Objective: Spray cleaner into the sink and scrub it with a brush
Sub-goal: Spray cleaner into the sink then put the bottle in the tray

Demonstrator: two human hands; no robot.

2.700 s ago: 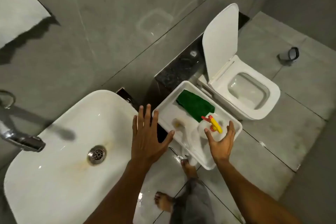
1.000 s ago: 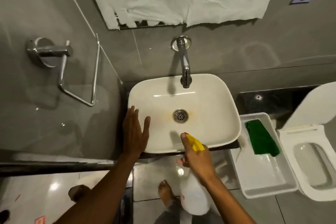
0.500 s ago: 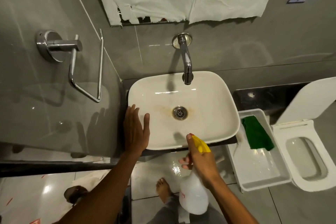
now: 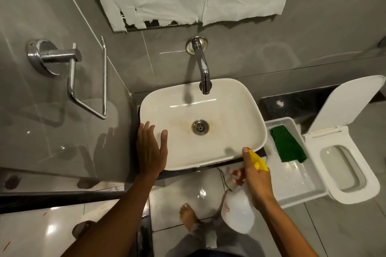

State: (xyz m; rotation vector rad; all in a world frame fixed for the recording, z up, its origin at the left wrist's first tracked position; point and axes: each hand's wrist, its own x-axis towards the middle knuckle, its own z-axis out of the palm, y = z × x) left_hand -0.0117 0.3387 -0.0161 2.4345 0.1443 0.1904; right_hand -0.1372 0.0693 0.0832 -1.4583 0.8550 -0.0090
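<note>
One head-worn view is given, aimed steeply down from above: the sink [image 4: 203, 125] is seen near and central, the wall far, the toilet [image 4: 342, 165] right, the floor nearest.

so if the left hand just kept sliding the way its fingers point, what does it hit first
The left hand lies flat on the sink's left rim, fingers pointing toward the back wall. Going straight on, it would follow the rim, then likely meet the grey wall tiles left of the tap, though depth is unclear.
</note>
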